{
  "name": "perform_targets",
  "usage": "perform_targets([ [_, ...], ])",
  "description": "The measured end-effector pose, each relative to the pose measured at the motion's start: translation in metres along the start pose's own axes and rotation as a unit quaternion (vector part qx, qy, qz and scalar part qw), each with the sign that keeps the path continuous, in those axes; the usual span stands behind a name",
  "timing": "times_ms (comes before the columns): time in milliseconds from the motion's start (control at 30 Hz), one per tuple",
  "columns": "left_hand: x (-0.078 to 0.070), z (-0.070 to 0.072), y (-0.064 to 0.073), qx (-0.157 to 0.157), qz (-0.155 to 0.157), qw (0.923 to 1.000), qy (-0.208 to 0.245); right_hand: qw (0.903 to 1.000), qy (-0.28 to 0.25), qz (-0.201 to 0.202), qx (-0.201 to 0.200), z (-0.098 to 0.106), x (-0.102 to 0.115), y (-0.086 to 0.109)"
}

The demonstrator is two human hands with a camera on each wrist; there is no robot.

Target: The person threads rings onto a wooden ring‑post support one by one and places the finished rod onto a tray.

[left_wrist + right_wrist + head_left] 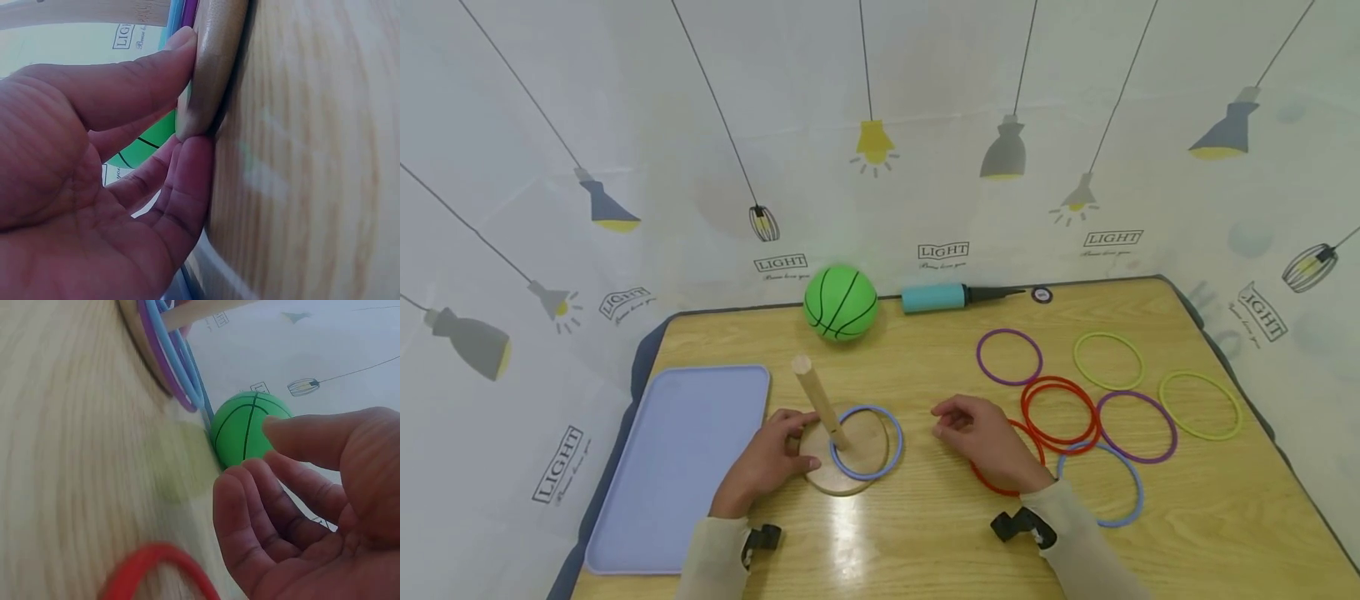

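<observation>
A wooden ring-toss stand, with an upright peg [816, 393] on a round base [838, 482], stands left of the table's middle. My left hand [765, 460] grips the base's left rim; in the left wrist view the thumb [134, 84] presses its upper side and the fingers touch its edge. A blue ring [901, 442] lies around the peg, and a purple ring [161, 359] shows beneath blue in the right wrist view. My right hand [988, 442] hovers with loosely curled fingers and holds nothing. Partly behind that hand lies a red ring [992, 486].
More red rings [1060, 380], purple rings [1009, 331], yellow-green rings [1108, 335] and a blue ring [1140, 500] lie at the right. A lavender tray [685, 450] sits at the left. Along the back are a green ball [841, 302] and a teal hand pump [934, 297].
</observation>
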State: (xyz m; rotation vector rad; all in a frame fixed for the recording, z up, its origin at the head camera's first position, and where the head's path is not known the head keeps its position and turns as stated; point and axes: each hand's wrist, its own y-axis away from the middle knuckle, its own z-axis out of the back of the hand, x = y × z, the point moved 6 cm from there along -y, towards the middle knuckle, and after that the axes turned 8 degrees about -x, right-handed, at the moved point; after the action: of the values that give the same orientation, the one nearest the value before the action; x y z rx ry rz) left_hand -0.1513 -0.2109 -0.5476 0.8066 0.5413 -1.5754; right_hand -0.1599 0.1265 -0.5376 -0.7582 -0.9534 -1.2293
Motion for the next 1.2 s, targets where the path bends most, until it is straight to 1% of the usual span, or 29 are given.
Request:
perform_targets([
  [33, 0.0, 0.0, 0.0, 0.0, 0.0, 1.0, -0.003, 1.0, 0.005, 0.007, -0.003, 0.003, -0.001, 0.002],
  [167, 0.001, 0.0, -0.001, 0.0, 0.001, 1.0, -0.005, 0.9994, 0.021, 0.011, -0.025, 0.019, -0.011, 0.007],
  [367, 0.0, 0.0, 0.0, 0.0, 0.001, 1.0, 0.0, 0.9963, 0.044, 0.012, -0.073, 0.049, -0.025, 0.014],
  [467, 0.0, -0.001, 0.0, 0.001, 0.002, 1.0, -0.002, 0.9916, 0.084, 0.025, -0.095, 0.063, -0.03, 0.016],
  [600, 0.0, -0.001, 0.001, 0.001, 0.001, 1.0, -0.009, 0.9808, 0.156, 0.047, -0.107, 0.075, -0.035, 0.017],
  [700, -0.001, -0.001, 0.001, 0.001, 0.001, 1.0, -0.008, 0.9768, 0.179, 0.066, -0.096, 0.078, -0.035, 0.017],
  [833, -0.001, -0.001, 0.002, 0.003, 0.006, 1.0, -0.001, 0.9729, 0.2, 0.09, -0.074, 0.075, -0.034, 0.015],
  [1033, -0.001, -0.002, 0.002, 0.004, 0.013, 0.9998, 0.011, 0.9619, 0.245, 0.108, -0.055, 0.068, -0.041, 0.009],
  [1200, -0.001, -0.002, 0.002, 0.002, 0.012, 0.9999, 0.007, 0.9585, 0.254, 0.117, -0.055, 0.065, -0.041, 0.006],
])
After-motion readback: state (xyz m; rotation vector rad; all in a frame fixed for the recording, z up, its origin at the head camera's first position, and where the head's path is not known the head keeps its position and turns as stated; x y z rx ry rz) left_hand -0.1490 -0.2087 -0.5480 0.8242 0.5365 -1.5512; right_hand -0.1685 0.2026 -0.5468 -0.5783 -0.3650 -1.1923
